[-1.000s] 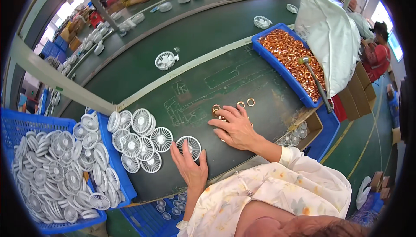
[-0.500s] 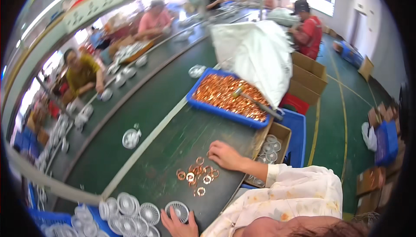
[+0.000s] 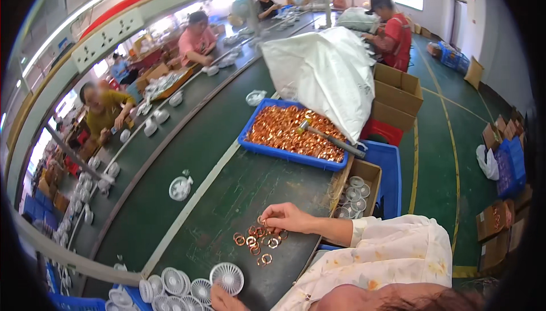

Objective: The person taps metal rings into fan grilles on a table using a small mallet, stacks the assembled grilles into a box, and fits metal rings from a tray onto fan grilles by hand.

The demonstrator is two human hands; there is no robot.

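Dark green desk (image 3: 227, 197) runs from the lower edge up to the blue tray (image 3: 267, 147), and a pale strip divides it from the conveyor belt (image 3: 187, 140) on its left side. Between the copper rings (image 3: 256, 243) and the blue tray the desk surface is bare, so open room lies there; on the right, the desk edge meets a cardboard box (image 3: 372, 174) with white round parts inside. The blue tray is rectangular and full of copper coils, with a hammer (image 3: 330, 139) lying across it. Behind it leans a big white sack (image 3: 324, 72), and brown cartons (image 3: 398, 92) stand beside that.

Right hand (image 3: 290, 217) rests over the small group of copper rings on the desk; its grip is almost closed, the fingertips pinching one ring at the group's upper edge. Left hand (image 3: 224, 299) is at the lower edge, touching a white fan grille (image 3: 226, 277); how far its grip is open I cannot tell.
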